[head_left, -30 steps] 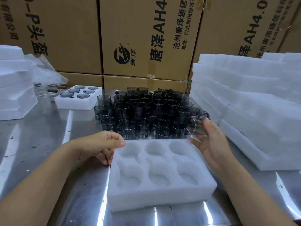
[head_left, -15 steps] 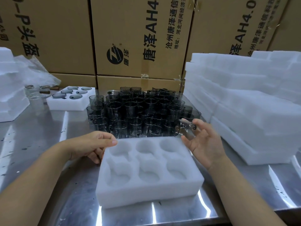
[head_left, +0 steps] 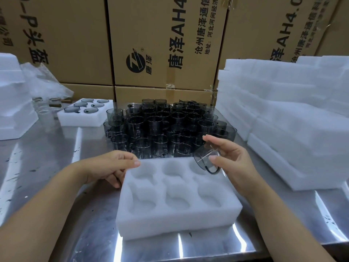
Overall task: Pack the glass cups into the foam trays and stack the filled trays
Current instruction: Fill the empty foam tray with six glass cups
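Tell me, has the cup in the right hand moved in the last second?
Yes. The glass cup came from beside the cup cluster toward the far-right pocket of the foam tray.

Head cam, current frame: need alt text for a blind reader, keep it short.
A person's right hand holds a tilted smoky glass cup over the far right pocket of an empty six-pocket foam tray, while the left hand grips its far left corner. Behind, on the steel table, stand many more cups, with a filled tray back left and stacked foam at right.

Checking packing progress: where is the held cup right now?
In the head view, the cup is tilted in the right hand, over the far-right pocket of the empty foam tray.
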